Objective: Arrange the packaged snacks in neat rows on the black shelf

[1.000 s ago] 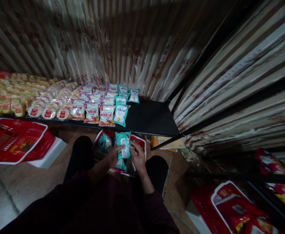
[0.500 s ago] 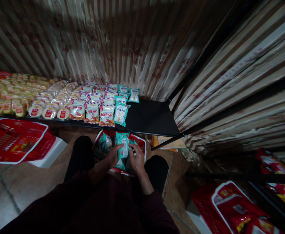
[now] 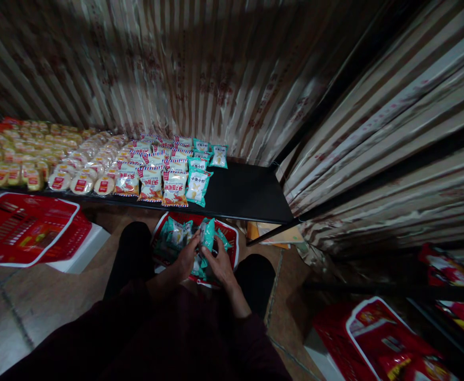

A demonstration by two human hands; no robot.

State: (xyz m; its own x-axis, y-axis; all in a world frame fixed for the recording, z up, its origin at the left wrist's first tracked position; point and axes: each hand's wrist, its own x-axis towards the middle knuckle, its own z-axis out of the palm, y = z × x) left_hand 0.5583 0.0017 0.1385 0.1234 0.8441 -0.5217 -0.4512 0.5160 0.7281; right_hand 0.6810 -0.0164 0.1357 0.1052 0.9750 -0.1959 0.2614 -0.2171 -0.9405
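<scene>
Over the red bag between my knees, a teal-and-white snack packet (image 3: 208,233) is held up, turned partly edge-on. My right hand (image 3: 220,265) grips it from the right, thumb on the near side. At its left edge, the fingers of my left hand (image 3: 186,259) are closed on it. More teal packets (image 3: 177,231) lie loose in the red bag (image 3: 234,241) beneath and around both hands. On the black shelf just beyond, matching teal packets (image 3: 197,186) stand in a column, with one packet (image 3: 219,156) to the right at the back.
Left of the teal column, the black shelf (image 3: 247,193) carries red-and-white snack packets (image 3: 151,184), round wrapped cakes (image 3: 81,183) and yellow wrapped cakes (image 3: 33,177). Red bags (image 3: 29,227) lie left and right on the tiled floor. A slanting black frame bar (image 3: 335,198) crosses at right.
The packet has turned from facing me flat to a tilted, partly edge-on position and shifted slightly right. My right hand has wrapped further round it. The shelf goods are unchanged.
</scene>
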